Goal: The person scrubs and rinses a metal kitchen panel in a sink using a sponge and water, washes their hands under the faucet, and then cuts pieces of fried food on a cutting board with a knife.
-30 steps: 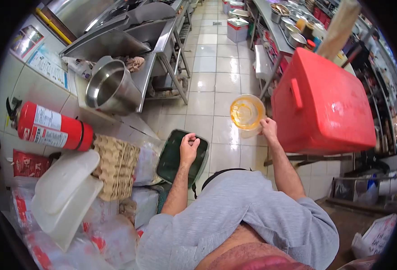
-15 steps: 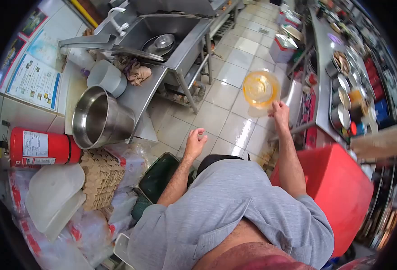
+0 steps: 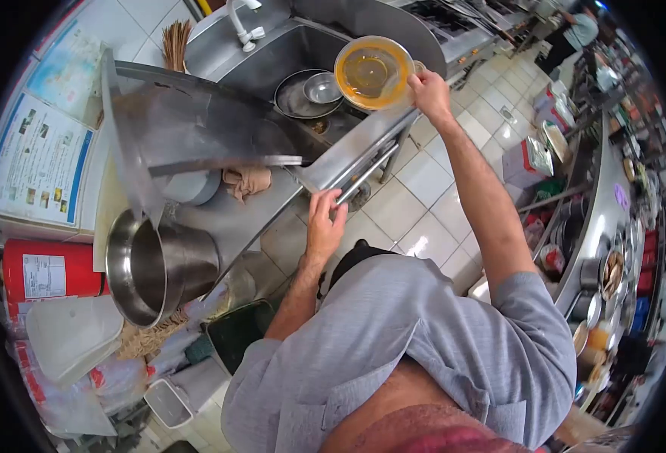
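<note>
My right hand [image 3: 429, 94] grips the edge of a clear round plastic container [image 3: 374, 73], smeared orange inside, and holds it up over the front rim of the sink [image 3: 272, 57]. In the basin lie a dark pan [image 3: 291, 98] and a small metal bowl [image 3: 322, 87]. My left hand [image 3: 324, 226] holds nothing, its fingers loosely bent and apart, close to the front edge of the steel counter [image 3: 253, 219]. A crumpled brown cloth [image 3: 247, 183] lies on that counter. A white tap [image 3: 244, 26] stands behind the basin.
A steel pot [image 3: 140, 264] lies tipped at the left, near a red fire extinguisher [image 3: 49, 275] and white plastic tubs [image 3: 72, 332]. A dark green bin [image 3: 234, 332] stands below. On the right, a long counter [image 3: 601, 204] carries pans. Another person [image 3: 574, 34] is far back.
My right hand has carried the container left, from above the floor tiles to over the sink edge. The view has turned toward the sink, and my left hand now appears nearer the counter.
</note>
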Action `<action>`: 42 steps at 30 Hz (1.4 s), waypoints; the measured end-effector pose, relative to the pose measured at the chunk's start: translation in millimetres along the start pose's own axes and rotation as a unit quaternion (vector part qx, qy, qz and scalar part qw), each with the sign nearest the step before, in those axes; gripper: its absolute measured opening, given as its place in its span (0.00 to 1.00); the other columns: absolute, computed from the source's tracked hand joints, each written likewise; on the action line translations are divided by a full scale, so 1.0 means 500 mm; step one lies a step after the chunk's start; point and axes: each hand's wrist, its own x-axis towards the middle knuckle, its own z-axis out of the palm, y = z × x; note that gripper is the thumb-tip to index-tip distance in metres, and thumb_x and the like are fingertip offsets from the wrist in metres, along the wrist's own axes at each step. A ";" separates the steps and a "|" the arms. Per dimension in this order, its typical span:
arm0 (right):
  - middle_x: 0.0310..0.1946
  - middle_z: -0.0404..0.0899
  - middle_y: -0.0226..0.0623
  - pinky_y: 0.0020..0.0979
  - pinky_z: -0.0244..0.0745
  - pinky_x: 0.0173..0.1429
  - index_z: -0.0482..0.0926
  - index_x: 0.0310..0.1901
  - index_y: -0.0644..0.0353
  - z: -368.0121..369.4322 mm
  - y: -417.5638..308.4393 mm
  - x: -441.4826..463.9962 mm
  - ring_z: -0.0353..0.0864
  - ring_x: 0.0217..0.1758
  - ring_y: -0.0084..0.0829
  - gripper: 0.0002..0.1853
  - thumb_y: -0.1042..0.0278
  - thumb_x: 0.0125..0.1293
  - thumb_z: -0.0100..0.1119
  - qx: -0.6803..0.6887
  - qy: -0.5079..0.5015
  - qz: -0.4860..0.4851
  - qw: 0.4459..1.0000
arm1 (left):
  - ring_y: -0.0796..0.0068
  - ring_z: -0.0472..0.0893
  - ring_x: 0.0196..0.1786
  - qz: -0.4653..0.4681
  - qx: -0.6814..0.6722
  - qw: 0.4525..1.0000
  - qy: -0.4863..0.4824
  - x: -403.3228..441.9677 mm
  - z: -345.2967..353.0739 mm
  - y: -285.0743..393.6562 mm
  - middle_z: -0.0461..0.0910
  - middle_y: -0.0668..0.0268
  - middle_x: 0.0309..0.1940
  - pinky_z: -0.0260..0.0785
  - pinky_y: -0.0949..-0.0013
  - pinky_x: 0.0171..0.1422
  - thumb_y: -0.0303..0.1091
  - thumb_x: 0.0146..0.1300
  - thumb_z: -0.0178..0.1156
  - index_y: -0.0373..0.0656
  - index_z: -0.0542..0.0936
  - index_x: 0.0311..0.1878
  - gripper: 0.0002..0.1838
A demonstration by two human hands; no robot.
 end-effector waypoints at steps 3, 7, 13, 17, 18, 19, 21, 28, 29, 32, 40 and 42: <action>0.27 0.80 0.47 0.40 0.76 0.41 0.80 0.32 0.64 0.104 0.036 0.129 0.81 0.33 0.43 0.13 0.61 0.57 0.56 -0.120 -0.012 -0.096 0.988 | 0.75 0.73 0.35 -0.019 0.009 0.998 0.052 0.098 0.019 -0.007 0.71 0.61 0.44 0.69 0.71 0.44 0.23 0.56 0.60 0.37 0.74 0.49 0.16; 0.38 0.79 0.49 0.43 0.73 0.50 0.80 0.33 0.63 0.243 0.115 0.222 0.78 0.44 0.49 0.13 0.61 0.56 0.56 -0.231 -0.124 -0.124 0.957 | 0.72 0.74 0.36 -0.048 0.055 0.993 0.093 0.156 0.033 -0.039 0.71 0.60 0.45 0.68 0.69 0.48 0.24 0.56 0.59 0.38 0.73 0.50 0.16; 0.50 0.77 0.48 0.40 0.72 0.57 0.79 0.46 0.63 0.385 0.150 0.293 0.76 0.55 0.44 0.19 0.60 0.57 0.55 -0.368 -0.491 -0.060 0.788 | 0.70 0.75 0.37 -0.144 0.138 0.969 0.148 0.182 0.068 -0.092 0.70 0.59 0.47 0.69 0.66 0.48 0.27 0.57 0.59 0.39 0.73 0.51 0.17; 0.50 0.77 0.47 0.38 0.73 0.57 0.79 0.47 0.61 0.432 0.195 0.302 0.77 0.54 0.42 0.19 0.59 0.55 0.57 -0.366 -0.592 -0.102 0.710 | 0.70 0.75 0.37 -0.227 0.163 0.943 0.180 0.227 0.124 -0.106 0.69 0.59 0.48 0.70 0.66 0.45 0.29 0.57 0.60 0.41 0.73 0.52 0.18; 0.50 0.77 0.47 0.38 0.73 0.57 0.79 0.47 0.61 0.463 0.234 0.312 0.77 0.54 0.42 0.19 0.59 0.55 0.56 -0.362 -0.600 -0.107 0.705 | 0.70 0.75 0.37 -0.234 0.169 0.940 0.183 0.238 0.142 -0.110 0.69 0.59 0.48 0.70 0.66 0.45 0.29 0.57 0.60 0.41 0.73 0.52 0.18; 0.48 0.79 0.44 0.39 0.74 0.54 0.80 0.46 0.60 0.503 0.291 0.327 0.78 0.52 0.42 0.20 0.58 0.55 0.57 -0.373 -0.574 -0.127 0.718 | 0.69 0.75 0.37 -0.234 0.185 0.935 0.192 0.252 0.159 -0.116 0.69 0.59 0.48 0.70 0.66 0.45 0.29 0.56 0.60 0.41 0.73 0.51 0.18; 0.46 0.80 0.42 0.39 0.74 0.52 0.81 0.45 0.58 0.528 0.324 0.369 0.80 0.49 0.42 0.20 0.56 0.54 0.57 -0.382 -0.552 -0.151 0.725 | 0.68 0.75 0.39 -0.256 0.200 0.927 0.189 0.273 0.183 -0.139 0.69 0.59 0.49 0.70 0.66 0.45 0.29 0.55 0.61 0.41 0.73 0.51 0.19; 0.34 0.81 0.44 0.38 0.79 0.36 0.80 0.40 0.65 0.575 0.354 0.467 0.82 0.34 0.36 0.23 0.53 0.50 0.67 -0.439 -0.707 -0.133 0.538 | 0.62 0.73 0.45 -0.236 0.257 0.892 0.287 0.296 0.204 -0.124 0.69 0.54 0.49 0.71 0.66 0.47 0.28 0.56 0.60 0.38 0.73 0.50 0.17; 0.30 0.80 0.45 0.38 0.79 0.31 0.79 0.39 0.67 0.596 0.352 0.478 0.81 0.30 0.36 0.24 0.52 0.50 0.68 -0.420 -0.735 -0.081 0.526 | 0.60 0.72 0.48 -0.241 0.250 0.888 0.300 0.283 0.210 -0.122 0.69 0.54 0.48 0.70 0.65 0.49 0.27 0.56 0.60 0.37 0.73 0.50 0.17; 0.30 0.78 0.47 0.40 0.77 0.26 0.77 0.38 0.70 0.653 0.346 0.476 0.80 0.26 0.39 0.25 0.51 0.52 0.67 -0.256 -0.697 0.015 0.669 | 0.59 0.71 0.49 -0.267 0.299 0.857 0.324 0.252 0.225 -0.105 0.69 0.54 0.48 0.68 0.63 0.52 0.26 0.56 0.60 0.38 0.74 0.50 0.16; 0.44 0.71 0.50 0.43 0.81 0.37 0.62 0.58 0.62 0.834 0.477 0.389 0.79 0.36 0.47 0.28 0.55 0.63 0.57 0.330 -0.418 0.560 0.635 | 0.65 0.72 0.44 -0.297 0.320 0.829 0.350 0.250 0.227 -0.077 0.69 0.57 0.47 0.67 0.65 0.50 0.25 0.55 0.61 0.40 0.73 0.50 0.18; 0.44 0.71 0.51 0.41 0.81 0.38 0.61 0.59 0.60 0.870 0.505 0.380 0.78 0.41 0.47 0.28 0.56 0.62 0.58 0.351 -0.399 0.499 0.685 | 0.65 0.72 0.44 -0.292 0.325 0.831 0.345 0.254 0.228 -0.069 0.69 0.57 0.46 0.68 0.66 0.50 0.24 0.55 0.61 0.40 0.73 0.50 0.18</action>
